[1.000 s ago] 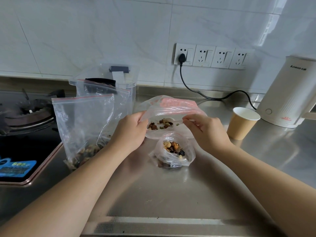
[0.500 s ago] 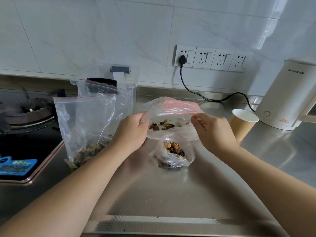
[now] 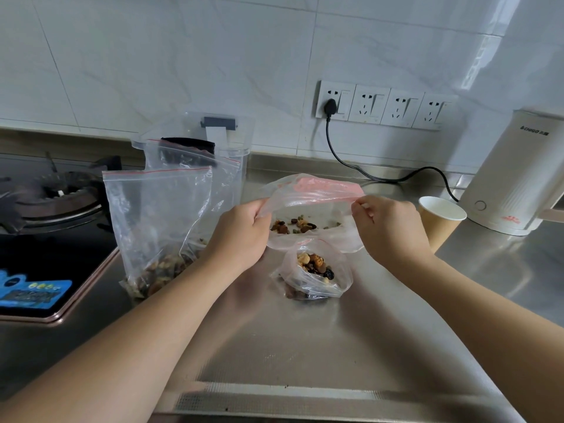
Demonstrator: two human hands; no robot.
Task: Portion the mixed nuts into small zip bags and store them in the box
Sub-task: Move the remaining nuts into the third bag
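A large clear zip bag (image 3: 314, 196) with a red strip is held above the steel counter, a few mixed nuts (image 3: 293, 226) lying inside it. My left hand (image 3: 241, 233) pinches its left edge and my right hand (image 3: 387, 224) pinches its right edge, spreading the mouth. Just below it sits a small open zip bag (image 3: 317, 270) with nuts in it. To the left stand two tall zip bags (image 3: 158, 218) with nuts at the bottom, leaning on a clear plastic box (image 3: 232, 138).
A brown paper cup (image 3: 439, 218) stands right of my right hand, and a white kettle (image 3: 515, 178) behind it. A black cable (image 3: 375, 175) runs from the wall sockets to the kettle. The gas hob (image 3: 45, 209) fills the left side.
My hands have drawn further apart, stretching the large bag's mouth wider. My right hand moved right along the zip strip. The small bag has not moved.
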